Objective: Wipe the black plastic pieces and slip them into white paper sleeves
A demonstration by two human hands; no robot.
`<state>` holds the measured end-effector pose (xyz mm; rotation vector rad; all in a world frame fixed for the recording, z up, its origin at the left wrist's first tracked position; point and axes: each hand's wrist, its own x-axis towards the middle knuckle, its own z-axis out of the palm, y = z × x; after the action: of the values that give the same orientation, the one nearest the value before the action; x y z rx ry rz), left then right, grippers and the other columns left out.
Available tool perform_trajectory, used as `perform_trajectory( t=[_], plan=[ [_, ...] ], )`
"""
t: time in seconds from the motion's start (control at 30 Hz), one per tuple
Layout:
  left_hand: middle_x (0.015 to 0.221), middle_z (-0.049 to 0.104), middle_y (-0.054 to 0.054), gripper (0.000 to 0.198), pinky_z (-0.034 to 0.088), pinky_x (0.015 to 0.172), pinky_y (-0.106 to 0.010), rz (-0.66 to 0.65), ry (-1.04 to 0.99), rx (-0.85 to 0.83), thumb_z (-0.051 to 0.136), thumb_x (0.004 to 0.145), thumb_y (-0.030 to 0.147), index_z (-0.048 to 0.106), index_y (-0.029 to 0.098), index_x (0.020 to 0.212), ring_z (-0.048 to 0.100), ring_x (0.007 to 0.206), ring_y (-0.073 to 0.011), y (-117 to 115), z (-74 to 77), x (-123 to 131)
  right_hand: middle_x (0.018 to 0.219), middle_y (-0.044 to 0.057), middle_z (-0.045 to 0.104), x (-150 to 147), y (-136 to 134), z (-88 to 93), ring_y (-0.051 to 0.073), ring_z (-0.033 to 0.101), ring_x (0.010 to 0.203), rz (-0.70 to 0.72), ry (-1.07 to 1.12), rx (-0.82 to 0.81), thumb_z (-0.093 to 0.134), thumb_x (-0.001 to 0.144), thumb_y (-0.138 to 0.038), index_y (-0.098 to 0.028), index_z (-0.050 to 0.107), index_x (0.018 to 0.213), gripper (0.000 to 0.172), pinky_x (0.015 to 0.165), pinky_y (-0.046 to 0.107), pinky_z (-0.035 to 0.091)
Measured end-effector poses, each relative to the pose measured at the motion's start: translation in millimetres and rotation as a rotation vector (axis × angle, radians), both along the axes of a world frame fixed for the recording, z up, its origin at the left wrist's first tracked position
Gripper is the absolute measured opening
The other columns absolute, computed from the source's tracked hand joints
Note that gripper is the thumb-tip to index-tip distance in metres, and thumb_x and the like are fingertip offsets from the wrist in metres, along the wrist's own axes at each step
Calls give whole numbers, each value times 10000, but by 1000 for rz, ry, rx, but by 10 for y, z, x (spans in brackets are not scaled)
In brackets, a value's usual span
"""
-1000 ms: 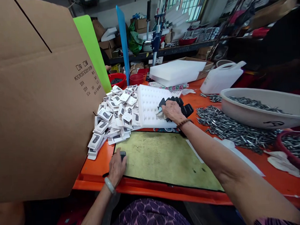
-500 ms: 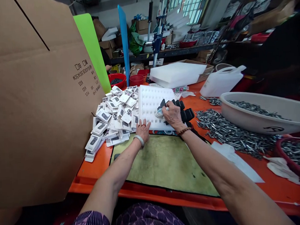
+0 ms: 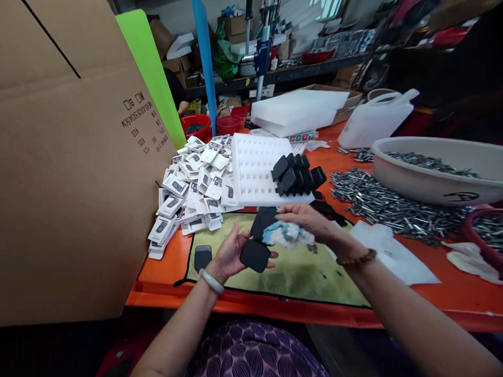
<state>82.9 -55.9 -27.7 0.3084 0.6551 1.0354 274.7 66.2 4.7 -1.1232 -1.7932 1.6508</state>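
Over the green mat [image 3: 297,281], my left hand [image 3: 229,251] is turned palm up, holding a black rounded-square piece [image 3: 255,255]. A second black piece [image 3: 263,218] overlaps its upper edge, by the fingertips of my right hand [image 3: 309,220]. That hand is closed on a crumpled blue-and-white cloth [image 3: 287,234]. Beyond my hands, more black pieces [image 3: 297,175] stand in rows at the right side of a white foam tray [image 3: 253,172] with slots. One dark piece [image 3: 203,258] lies on the mat left of my left hand.
A heap of small white boxes [image 3: 193,196] lies left of the foam tray. A large cardboard box [image 3: 68,191] blocks the left side. At right are loose metal parts [image 3: 386,216], a wide white basin [image 3: 443,197] and a white jug [image 3: 377,119].
Both hands have come back from the foam tray to above the mat. My left hand has left the tray's edge and now has a black piece in it.
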Motion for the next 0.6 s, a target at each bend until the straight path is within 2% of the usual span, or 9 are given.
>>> perform_trajectory(
  t=[0.07,0.13,0.17,0.27,0.33,0.4,0.47,0.53,0.6],
  plan=[
    [891,699,-163,524,525,661,-400,28,-78,-137,331,941,549,614,111,993,694,725,-282,-167,-58,54,676,31,624,-151,-269,-227,173,574,605,-150,-97,236,644,729,-490,-184,609,745,308,559,292,464],
    [792,690,-127,473,514,610,-348,144,-101,-255,325,962,494,602,115,903,679,645,-242,-262,-130,96,843,78,659,-334,-644,-380,222,610,781,-329,-132,553,572,822,-439,-190,637,884,265,699,344,497],
    [746,679,-103,451,513,612,-329,216,-110,-302,315,974,458,591,121,860,668,624,-216,-293,-162,115,920,97,658,-428,-853,-434,234,610,852,-365,-112,683,528,866,-403,-191,637,957,255,756,361,497],
    [718,657,-73,404,519,696,-288,376,-135,-349,282,995,319,574,123,797,648,656,-160,-380,-221,197,948,89,634,-675,-1360,-552,203,592,839,-131,-83,914,443,936,-300,-218,641,970,217,736,313,491],
    [727,650,-70,380,513,692,-266,403,-107,-356,295,990,303,579,119,817,637,668,-149,-450,-238,277,894,88,619,-761,-1414,-617,199,564,800,-94,-153,1005,417,945,-270,-211,634,865,239,712,303,469],
    [726,641,-67,389,495,607,-270,350,-34,-362,318,981,390,578,125,865,615,622,-156,-524,-255,353,806,85,593,-751,-1200,-674,198,537,764,-195,-256,992,387,954,-267,-201,599,767,289,695,300,442],
    [713,626,-66,420,439,517,-252,276,62,-357,337,964,460,574,121,893,573,553,-145,-586,-283,394,759,83,586,-650,-851,-714,204,533,753,-325,-337,878,370,957,-298,-200,568,723,322,694,308,427],
    [726,612,-65,409,384,486,-225,257,181,-322,384,945,463,578,105,905,537,533,-120,-621,-322,387,688,71,580,-508,-559,-741,205,536,700,-414,-347,679,401,938,-391,-208,529,655,361,656,311,419],
    [766,608,-56,371,373,509,-213,308,375,-239,432,927,430,599,101,958,523,568,-104,-625,-361,346,581,43,547,-388,-457,-767,192,518,592,-390,-300,464,384,917,-517,-217,489,584,460,578,306,404]
  ],
)
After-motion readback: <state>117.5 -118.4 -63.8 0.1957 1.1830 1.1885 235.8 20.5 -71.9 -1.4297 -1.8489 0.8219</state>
